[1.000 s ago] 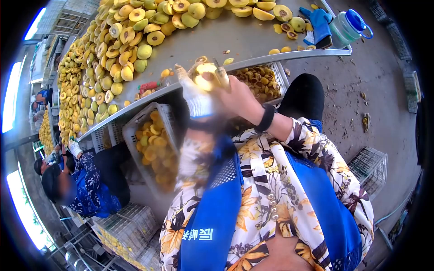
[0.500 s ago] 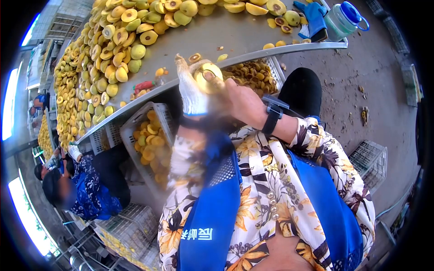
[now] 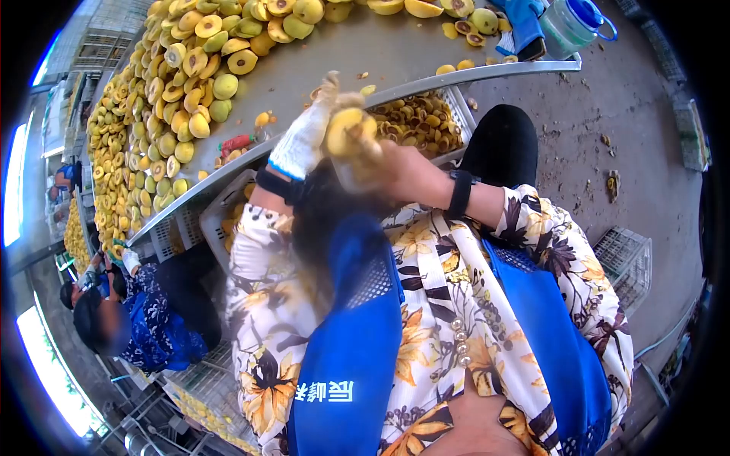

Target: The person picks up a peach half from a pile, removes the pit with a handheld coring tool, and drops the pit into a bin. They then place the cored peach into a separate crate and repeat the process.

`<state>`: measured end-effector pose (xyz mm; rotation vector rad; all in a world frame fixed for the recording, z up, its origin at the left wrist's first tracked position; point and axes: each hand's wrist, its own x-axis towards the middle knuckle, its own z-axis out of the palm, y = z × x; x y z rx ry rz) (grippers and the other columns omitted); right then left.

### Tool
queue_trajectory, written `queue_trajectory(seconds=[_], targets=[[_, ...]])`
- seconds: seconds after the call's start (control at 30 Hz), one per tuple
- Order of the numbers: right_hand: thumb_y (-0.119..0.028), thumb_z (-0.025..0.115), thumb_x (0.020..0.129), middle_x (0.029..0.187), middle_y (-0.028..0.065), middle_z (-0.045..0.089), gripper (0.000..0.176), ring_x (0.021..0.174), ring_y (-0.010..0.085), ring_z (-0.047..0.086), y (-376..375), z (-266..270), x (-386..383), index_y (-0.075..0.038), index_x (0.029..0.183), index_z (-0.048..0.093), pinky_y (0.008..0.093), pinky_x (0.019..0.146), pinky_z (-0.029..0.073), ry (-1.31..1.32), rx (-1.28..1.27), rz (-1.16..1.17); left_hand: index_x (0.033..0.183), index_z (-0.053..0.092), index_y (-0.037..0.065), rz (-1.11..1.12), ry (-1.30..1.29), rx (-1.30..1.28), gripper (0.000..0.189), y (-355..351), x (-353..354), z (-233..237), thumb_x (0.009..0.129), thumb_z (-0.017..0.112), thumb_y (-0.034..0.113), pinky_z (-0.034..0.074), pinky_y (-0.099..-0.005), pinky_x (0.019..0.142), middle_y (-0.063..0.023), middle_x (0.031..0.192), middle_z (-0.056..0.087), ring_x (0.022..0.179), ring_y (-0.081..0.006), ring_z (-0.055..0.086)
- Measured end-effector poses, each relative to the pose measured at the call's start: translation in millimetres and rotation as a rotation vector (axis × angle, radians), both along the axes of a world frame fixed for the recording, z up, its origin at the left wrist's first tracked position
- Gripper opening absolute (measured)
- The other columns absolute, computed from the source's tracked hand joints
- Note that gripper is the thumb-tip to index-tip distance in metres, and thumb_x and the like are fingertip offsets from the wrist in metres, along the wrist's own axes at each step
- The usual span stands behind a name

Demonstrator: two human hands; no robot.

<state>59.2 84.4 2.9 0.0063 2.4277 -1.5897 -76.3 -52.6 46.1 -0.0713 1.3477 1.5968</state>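
My left hand (image 3: 308, 137), in a white glove, holds a cut yellow fruit (image 3: 348, 131) over the table's front edge. My bare right hand (image 3: 403, 171) is closed against the fruit's right side; its fingers are blurred, and what they hold cannot be made out. Just beyond both hands, a crate of fruit pieces with dark centres (image 3: 418, 121) sits below the edge. Many halved yellow fruits (image 3: 194, 61) are heaped on the metal table (image 3: 304, 72). A red-handled object (image 3: 237, 142) lies near its edge.
A blue-lidded bottle (image 3: 574, 26) and blue gloves (image 3: 522, 23) are at the table's far right corner. A co-worker in blue (image 3: 163, 319) sits at the left. White crates stand below the table, and another crate (image 3: 622, 262) is on the floor at the right.
My gloved left hand has tilted and its wrist has moved left. My right hand has shifted slightly down, still at the fruit. My left sleeve now covers more of the crate below the table.
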Motion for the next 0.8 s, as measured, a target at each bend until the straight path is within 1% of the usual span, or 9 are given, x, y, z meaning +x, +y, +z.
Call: queue_trajectory(seconds=[0.13,0.2,0.3,0.37,0.4,0.5,0.6,0.77,0.8], targets=[[-0.01,0.054,0.08,0.064,0.0194,0.058,0.018,0.056,0.035,0.058,-7,6,-9,0.003,0.091,0.049,0.0414,0.052,0.046,-0.014,-0.096,-0.098,0.108,0.053,0.006,0.487,0.719,0.124,0.038,13,31,-46,0.092,0.052,0.04,0.051,-0.0316,0.073,-0.0061,0.092,0.058,0.086,-0.0173,0.058],[-0.008,0.053,0.08,0.06,0.0157,0.056,0.018,0.049,0.0287,0.056,-11,11,-6,0.003,0.094,0.047,0.0386,0.045,0.044,-0.116,-0.218,-0.114,0.111,0.054,0.001,0.583,0.602,0.156,0.034,11,39,-68,0.09,0.054,0.028,0.05,-0.0286,0.075,-0.0097,0.095,0.061,0.084,-0.0177,0.06],[-0.006,0.05,0.081,0.058,0.0099,0.052,0.018,0.042,0.0184,0.051,-16,28,0,0.003,0.096,0.043,0.0338,0.036,0.039,-0.401,-0.461,-0.182,0.103,0.056,0.001,0.699,0.189,0.279,0.029,17,49,-68,0.09,0.054,0.026,0.049,-0.0279,0.065,-0.0124,0.085,0.061,0.074,-0.0216,0.06],[-0.005,0.049,0.082,0.058,0.0072,0.05,0.018,0.039,0.0131,0.048,-19,28,1,0.003,0.097,0.042,0.0307,0.032,0.036,-0.484,-0.511,-0.238,0.097,0.055,0.002,0.67,-0.086,0.245,0.028,27,52,-38,0.09,0.053,0.029,0.048,-0.0283,0.058,-0.0124,0.08,0.06,0.069,-0.023,0.058],[-0.005,0.049,0.082,0.058,0.0075,0.05,0.018,0.039,0.0133,0.048,-18,27,2,0.003,0.096,0.042,0.0308,0.033,0.036,-0.488,-0.5,-0.228,0.09,0.054,0.004,0.698,-0.09,0.237,0.027,32,52,-35,0.091,0.052,0.031,0.045,-0.0279,0.053,-0.0113,0.077,0.058,0.063,-0.0224,0.055],[-0.006,0.051,0.082,0.059,0.0099,0.051,0.017,0.041,0.0164,0.05,-17,26,1,0.003,0.094,0.042,0.0325,0.035,0.038,-0.449,-0.421,-0.211,0.096,0.055,0.007,0.603,-0.148,0.322,0.025,26,41,-52,0.089,0.053,0.031,0.051,-0.0385,0.061,-0.0128,0.08,0.061,0.067,-0.0287,0.059],[-0.008,0.054,0.081,0.062,0.016,0.056,0.019,0.047,0.0246,0.056,-20,11,4,0.004,0.091,0.043,0.0372,0.041,0.043,-0.278,-0.23,-0.188,0.096,0.055,0.007,0.558,-0.199,0.287,0.023,27,38,-41,0.089,0.053,0.029,0.052,-0.0393,0.06,-0.0124,0.078,0.06,0.067,-0.028,0.059],[-0.011,0.06,0.078,0.07,0.027,0.059,0.026,0.064,0.0381,0.062,-17,-13,1,0.008,0.089,0.046,0.0421,0.056,0.049,-0.029,0.012,-0.091,0.098,0.057,0.006,0.556,0.118,0.121,0.022,26,34,-44,0.089,0.054,0.026,0.053,-0.0362,0.058,-0.0095,0.081,0.059,0.07,-0.0235,0.06],[-0.01,0.059,0.079,0.069,0.0247,0.059,0.024,0.061,0.0357,0.061,-16,-14,1,0.007,0.089,0.046,0.041,0.053,0.049,-0.014,0.037,-0.105,0.098,0.057,0.006,0.532,0.223,0.075,0.022,25,33,-47,0.089,0.055,0.025,0.053,-0.0349,0.058,-0.0083,0.082,0.059,0.071,-0.022,0.06]])
